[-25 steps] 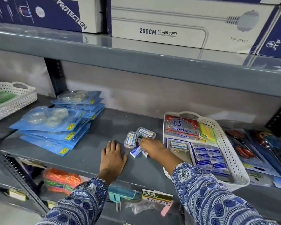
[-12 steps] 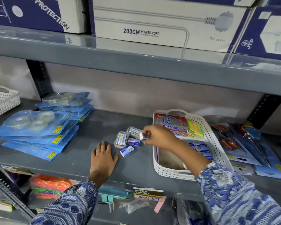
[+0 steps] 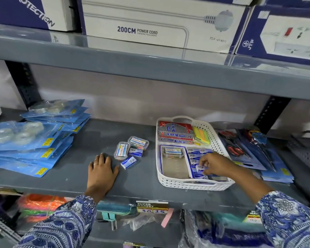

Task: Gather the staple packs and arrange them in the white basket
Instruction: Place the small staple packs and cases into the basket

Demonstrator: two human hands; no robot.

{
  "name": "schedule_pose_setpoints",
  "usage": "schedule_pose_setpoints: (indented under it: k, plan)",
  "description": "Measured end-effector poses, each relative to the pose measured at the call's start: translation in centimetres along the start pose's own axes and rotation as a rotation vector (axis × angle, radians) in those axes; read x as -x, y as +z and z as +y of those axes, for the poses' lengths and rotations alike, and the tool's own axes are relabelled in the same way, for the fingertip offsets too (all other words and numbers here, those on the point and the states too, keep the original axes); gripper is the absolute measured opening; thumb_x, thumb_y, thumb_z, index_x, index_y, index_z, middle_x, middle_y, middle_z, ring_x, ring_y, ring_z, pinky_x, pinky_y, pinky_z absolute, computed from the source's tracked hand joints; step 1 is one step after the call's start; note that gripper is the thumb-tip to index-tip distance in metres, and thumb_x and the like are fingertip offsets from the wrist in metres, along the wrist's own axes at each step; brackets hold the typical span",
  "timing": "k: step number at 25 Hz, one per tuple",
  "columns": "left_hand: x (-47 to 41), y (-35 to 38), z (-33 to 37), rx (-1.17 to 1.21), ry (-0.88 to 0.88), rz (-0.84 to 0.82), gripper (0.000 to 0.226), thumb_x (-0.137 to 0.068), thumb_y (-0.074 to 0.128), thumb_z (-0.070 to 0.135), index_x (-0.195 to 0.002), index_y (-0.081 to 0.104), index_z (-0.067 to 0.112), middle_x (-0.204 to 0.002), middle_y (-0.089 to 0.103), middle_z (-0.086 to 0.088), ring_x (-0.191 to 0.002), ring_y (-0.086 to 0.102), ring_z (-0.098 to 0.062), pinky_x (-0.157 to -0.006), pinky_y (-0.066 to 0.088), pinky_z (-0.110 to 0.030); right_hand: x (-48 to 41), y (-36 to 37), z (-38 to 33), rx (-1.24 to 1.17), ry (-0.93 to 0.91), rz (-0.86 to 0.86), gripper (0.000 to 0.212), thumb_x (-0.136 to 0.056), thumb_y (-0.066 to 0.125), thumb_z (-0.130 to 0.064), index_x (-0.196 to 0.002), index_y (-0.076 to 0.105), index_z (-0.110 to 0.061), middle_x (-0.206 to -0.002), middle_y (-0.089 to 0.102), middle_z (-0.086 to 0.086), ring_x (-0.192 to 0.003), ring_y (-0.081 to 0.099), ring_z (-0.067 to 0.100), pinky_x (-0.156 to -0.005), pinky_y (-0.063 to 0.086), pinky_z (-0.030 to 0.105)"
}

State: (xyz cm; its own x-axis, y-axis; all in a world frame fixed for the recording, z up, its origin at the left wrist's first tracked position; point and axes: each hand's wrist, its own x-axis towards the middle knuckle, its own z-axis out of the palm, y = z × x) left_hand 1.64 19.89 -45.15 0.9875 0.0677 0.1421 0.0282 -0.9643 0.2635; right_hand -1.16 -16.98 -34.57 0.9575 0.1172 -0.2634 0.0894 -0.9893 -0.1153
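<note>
The white basket stands on the grey shelf at centre right. Inside it my right hand pinches a small blue-and-white staple pack over a row of similar packs. A clear-cased pack lies in the basket's left compartment. On the shelf to the left lie two clear-cased staple packs and two small blue-and-white packs. My left hand rests flat on the shelf just left of them, holding nothing.
Red Softek boxes and coloured sticky notes fill the basket's far end. Blue tape packets are stacked at left, scissors packets at right. An upper shelf with power cord boxes hangs overhead.
My right hand lifted a small staple pack from the shelf pile and carried it right, into the basket. My left hand stayed flat on the shelf.
</note>
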Motion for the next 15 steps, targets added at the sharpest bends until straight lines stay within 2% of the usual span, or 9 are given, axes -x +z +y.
schedule_pose_setpoints:
  k: [3,6,9,11,15]
  plan:
    - [0.0,0.0,0.0,0.004,-0.003,0.001,0.053,-0.092,0.043,0.043,-0.132,0.043,0.008,-0.148,0.037,-0.016,-0.139,0.029,-0.031,-0.113,0.026,-0.046,0.0,0.6,0.3,-0.028,-0.019,-0.021,0.028,-0.075,0.077,-0.016,-0.100,0.069,-0.008,-0.085,0.058,0.002,-0.079,0.055,0.018,-0.068,0.040,0.028]
    - [0.0,0.0,0.1,0.001,-0.004,0.002,0.053,-0.092,0.043,0.043,-0.132,0.043,0.009,-0.147,0.037,-0.015,-0.138,0.030,-0.030,-0.113,0.027,-0.045,-0.1,1.1,-0.2,-0.033,-0.065,-0.041,0.024,-0.078,0.073,-0.010,-0.101,0.069,-0.006,-0.084,0.057,0.003,-0.079,0.052,0.016,-0.069,0.040,0.024]
    - [0.0,0.1,0.1,-0.003,0.002,0.007,0.053,-0.092,0.043,0.043,-0.132,0.044,0.009,-0.147,0.038,-0.014,-0.138,0.031,-0.030,-0.113,0.028,-0.045,0.1,1.4,-0.5,-0.030,-0.069,-0.017,0.018,-0.077,0.071,-0.008,-0.089,0.061,-0.018,-0.083,0.055,0.001,-0.079,0.049,0.016,-0.069,0.043,0.029]
    - [0.0,0.1,0.0,-0.003,0.003,0.012,0.052,-0.091,0.044,0.042,-0.131,0.045,0.009,-0.146,0.039,-0.015,-0.137,0.031,-0.030,-0.113,0.028,-0.046,0.2,1.5,-0.5,-0.029,-0.071,-0.006,0.019,-0.077,0.070,-0.005,-0.083,0.058,-0.018,-0.083,0.054,0.002,-0.075,0.048,0.015,-0.068,0.045,0.029]
    - [-0.1,0.1,0.0,-0.006,0.003,0.006,0.051,-0.091,0.045,0.042,-0.129,0.046,0.009,-0.145,0.041,-0.015,-0.137,0.033,-0.031,-0.112,0.029,-0.046,0.5,1.6,-0.4,-0.077,-0.079,-0.001,0.023,-0.079,0.068,0.001,-0.079,0.055,-0.018,-0.072,0.049,-0.008,-0.062,0.043,0.001,-0.059,0.036,0.013]
